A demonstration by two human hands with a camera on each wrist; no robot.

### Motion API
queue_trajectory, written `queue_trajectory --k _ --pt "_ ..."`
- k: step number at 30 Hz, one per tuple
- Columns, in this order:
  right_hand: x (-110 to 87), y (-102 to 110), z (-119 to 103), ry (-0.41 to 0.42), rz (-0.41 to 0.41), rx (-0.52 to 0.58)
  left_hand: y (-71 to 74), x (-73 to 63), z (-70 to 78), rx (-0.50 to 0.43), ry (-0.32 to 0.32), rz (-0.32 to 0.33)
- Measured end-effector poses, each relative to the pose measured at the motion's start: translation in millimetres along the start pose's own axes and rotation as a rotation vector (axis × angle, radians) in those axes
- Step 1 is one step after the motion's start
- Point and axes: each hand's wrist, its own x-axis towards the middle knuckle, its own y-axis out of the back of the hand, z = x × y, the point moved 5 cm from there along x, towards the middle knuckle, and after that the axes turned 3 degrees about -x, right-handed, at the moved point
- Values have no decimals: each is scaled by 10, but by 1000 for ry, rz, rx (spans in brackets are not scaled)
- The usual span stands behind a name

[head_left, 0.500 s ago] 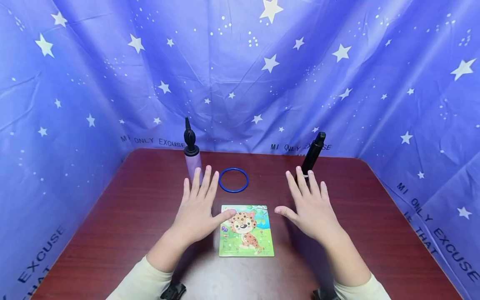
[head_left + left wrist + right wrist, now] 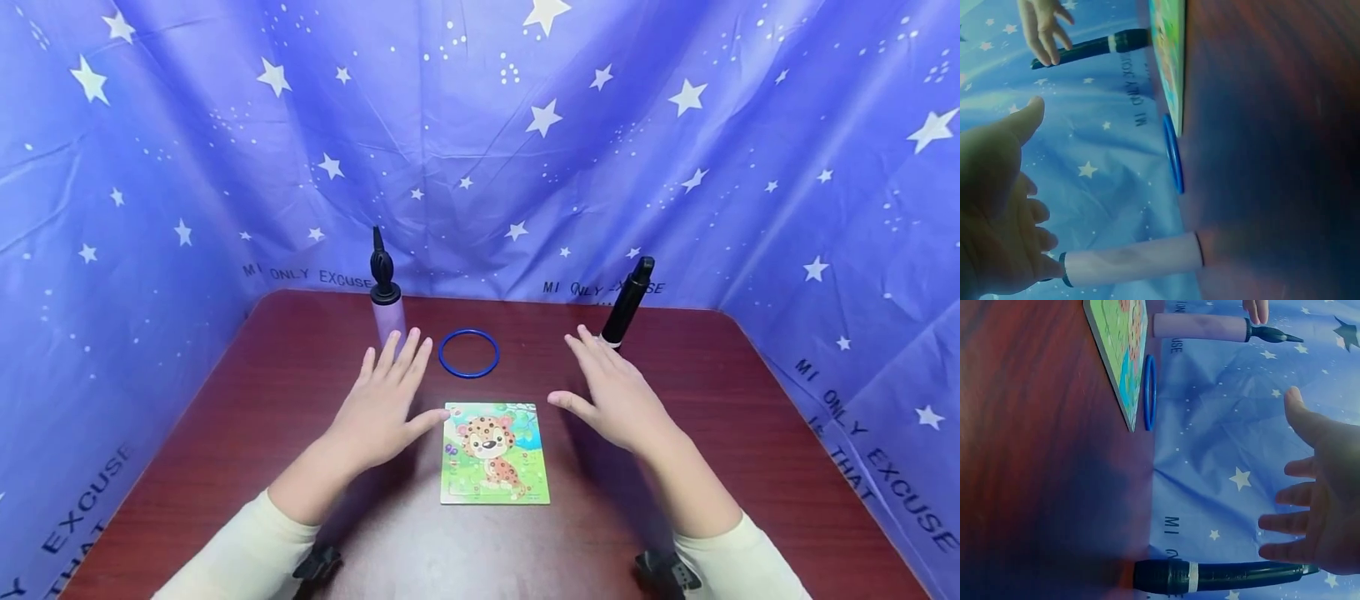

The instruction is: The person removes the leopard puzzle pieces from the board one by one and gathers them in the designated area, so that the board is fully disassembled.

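Both left hand [image 2: 381, 415] and right hand [image 2: 621, 402] hover empty, fingers extended, above a shiny red-brown table [image 2: 247, 408] backed by star-printed blue curtain [image 2: 450, 125]

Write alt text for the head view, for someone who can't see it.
A person's left hand and right hand, both empty, hover over a dark red table, flanking a cartoon leopard board. Beyond: purple pump, blue ring, black cylinder, starry curtain.

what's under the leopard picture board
The leopard picture board appears to lie flat on the dark red table, which shows around its edges. Anything directly beneath is covered, so that can't be told.
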Motion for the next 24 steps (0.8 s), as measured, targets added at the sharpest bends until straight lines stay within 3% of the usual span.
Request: queue_trajectory --k 3,6,12,18,24 --pt "102 19 -19 23 -13 47 -3 0 9 4 -60 -28" --pt "229 -6 -84 58 -19 106 -52 -40 86 -27 -158 -98" --pt "483 -270 -309 131 -130 232 -228 -216 233 -48 -326 -252" --pt "607 -679 -512 173 -285 307 -365 -380 386 -3 -480 -277" --pt "639 -944 -687 220 -359 279 -506 -462 481 81 -596 -275"
